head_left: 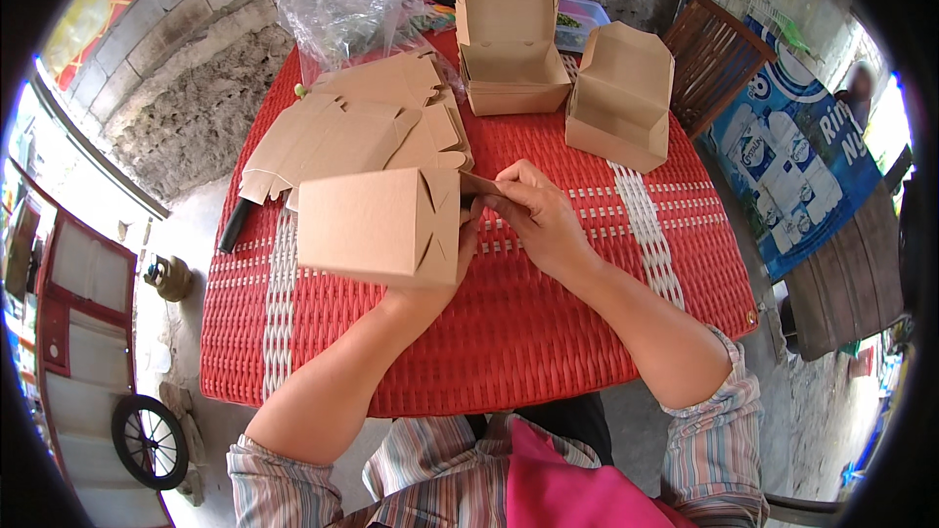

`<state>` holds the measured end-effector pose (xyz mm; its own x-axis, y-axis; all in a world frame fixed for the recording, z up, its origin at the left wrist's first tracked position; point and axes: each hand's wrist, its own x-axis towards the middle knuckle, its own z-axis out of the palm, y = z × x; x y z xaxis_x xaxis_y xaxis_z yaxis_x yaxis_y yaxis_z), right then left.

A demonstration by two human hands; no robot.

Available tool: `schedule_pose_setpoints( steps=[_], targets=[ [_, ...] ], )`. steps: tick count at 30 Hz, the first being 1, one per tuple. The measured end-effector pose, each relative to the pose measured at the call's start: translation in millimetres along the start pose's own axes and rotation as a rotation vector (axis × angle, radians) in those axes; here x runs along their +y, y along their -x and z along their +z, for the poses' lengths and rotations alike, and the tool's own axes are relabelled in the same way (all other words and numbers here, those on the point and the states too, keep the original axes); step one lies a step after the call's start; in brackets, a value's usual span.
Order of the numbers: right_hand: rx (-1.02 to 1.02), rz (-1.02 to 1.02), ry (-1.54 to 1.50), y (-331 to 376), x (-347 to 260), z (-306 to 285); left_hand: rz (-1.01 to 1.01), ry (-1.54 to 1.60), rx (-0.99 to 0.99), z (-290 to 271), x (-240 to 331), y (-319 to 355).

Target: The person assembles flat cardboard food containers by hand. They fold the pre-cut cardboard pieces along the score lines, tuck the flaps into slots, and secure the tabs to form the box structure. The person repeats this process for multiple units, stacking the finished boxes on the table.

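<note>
Item: kraft carton, mid-table, nine o'clock of my right hand.
Light, creasable; I'd hold panels. Left hand clamps it underneath; right grip pinches its flap.

Clear plastic bag, wooden chair, small wheel.

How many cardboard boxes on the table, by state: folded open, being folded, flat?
Folded, lid open: 2 — one box, another box
In hands, being folded: 1 — held box, left hand behind it, right hand at its flap
Flat blanks: a stack, count unclear
Total formed: 3
</note>
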<state>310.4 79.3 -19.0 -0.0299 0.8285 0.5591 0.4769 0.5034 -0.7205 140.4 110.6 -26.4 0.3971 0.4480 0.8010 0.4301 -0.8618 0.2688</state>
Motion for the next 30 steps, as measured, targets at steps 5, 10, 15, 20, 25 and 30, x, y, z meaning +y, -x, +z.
schedule_pose_setpoints(
  steps=[5,10,15,20,25,30],
  targets=[
    [0.035,0.166,0.023,2,-2,-2,-0.408,0.486,-0.162,-5,8,-13],
    [0.075,0.349,-0.035,2,-11,-3,-0.423,0.265,-0.15,2,-6,-1],
    [0.05,0.342,-0.017,1,-8,-3,-0.389,0.269,-0.089,8,-16,6],
    [0.039,0.248,-0.057,2,0,-2,-0.44,0.292,-0.141,4,-13,2],
    [0.018,0.173,-0.023,2,-1,-3,-0.352,0.168,-0.201,1,-16,3],
    [0.022,0.156,-0.008,1,-7,-5,-0.575,0.52,-0.2,1,-16,4]
  ],
)
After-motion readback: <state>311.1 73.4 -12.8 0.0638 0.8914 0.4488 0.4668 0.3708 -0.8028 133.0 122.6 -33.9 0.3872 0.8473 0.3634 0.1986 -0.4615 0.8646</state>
